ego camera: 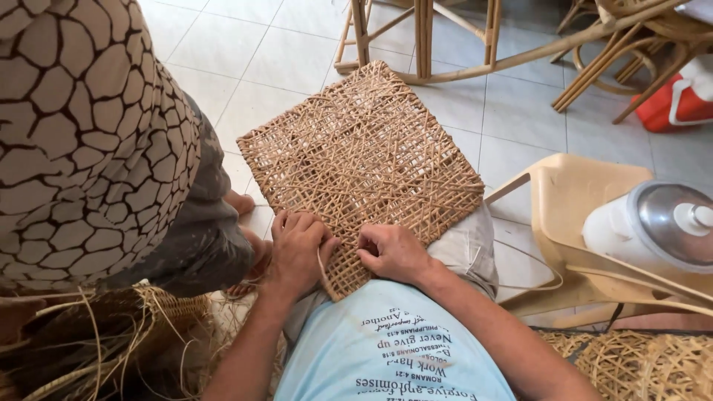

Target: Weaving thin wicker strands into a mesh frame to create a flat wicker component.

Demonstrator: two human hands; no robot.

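While a second person in a cracked-pattern cloth (82, 141) sits close at the far left above a heap of loose straw-coloured strands (111, 334), the left hand (297, 249) curls its fingers down onto the near edge of a woven mat (364, 160) and pinches a thin strand (324, 271) that loops out from that edge. This mat is a square panel of tan cane, loosely criss-crossed with open gaps, and a tighter, finer weave shows near the corner under the hands. It rests tilted on the person's lap, with its far corner reaching out over the tiled floor (520, 111). Just right of the left hand, the right hand (394, 252) presses down on the same edge with its fingers bent and closed against the weave. Further right stands a pale plastic chair (572, 200), with wooden chair frames (423, 37) beyond.
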